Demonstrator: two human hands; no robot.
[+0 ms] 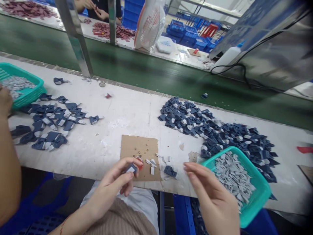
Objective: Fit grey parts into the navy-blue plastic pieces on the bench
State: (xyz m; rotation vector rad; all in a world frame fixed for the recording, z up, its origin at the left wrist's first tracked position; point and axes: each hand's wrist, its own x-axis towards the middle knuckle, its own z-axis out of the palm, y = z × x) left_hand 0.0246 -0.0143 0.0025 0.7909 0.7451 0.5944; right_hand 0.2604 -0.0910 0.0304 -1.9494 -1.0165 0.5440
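Note:
My left hand (114,182) is closed around a small dark blue plastic part (131,168) with a light grey insert, held over the front edge of a cardboard square (127,147). My right hand (212,195) hovers by the rim of a green basket (259,209), fingers stretched and a little apart from the thumb, nothing visible in them. Between the hands, another dark blue part (170,171) lies on the table. Loose grey pieces (152,166) rest beside it and on the cardboard. Small metal rings and a red item (140,164) are partly hidden behind my left hand.
Grey pieces (232,176) fill the green basket. Behind it spreads a large heap of dark blue parts (186,116). At left are more assembled parts (58,114), another green basket (36,94) and a co-worker's arm (9,156). A metal post (75,39) rises at the table's back edge.

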